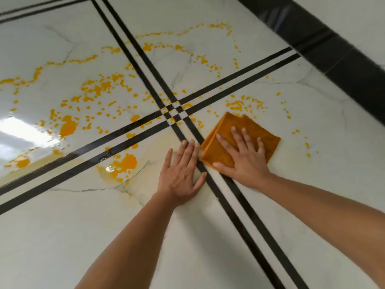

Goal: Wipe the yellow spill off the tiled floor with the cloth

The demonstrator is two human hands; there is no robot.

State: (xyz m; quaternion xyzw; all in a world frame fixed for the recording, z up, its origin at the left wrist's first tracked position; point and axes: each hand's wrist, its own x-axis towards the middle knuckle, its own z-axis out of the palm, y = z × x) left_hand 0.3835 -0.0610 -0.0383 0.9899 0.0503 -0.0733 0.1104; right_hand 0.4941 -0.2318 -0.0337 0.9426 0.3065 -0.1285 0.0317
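Cloth (239, 140) lies pressed under flat right hand (243, 159) beside black tile lines (229, 184); left hand (181, 174) spread flat on floor (312, 184).

The right hand (245, 157) covers the near part of the folded cloth (256, 130). The yellow spill (100, 90) runs off the left picture edge. The black skirting (343, 59) is motion-blurred.
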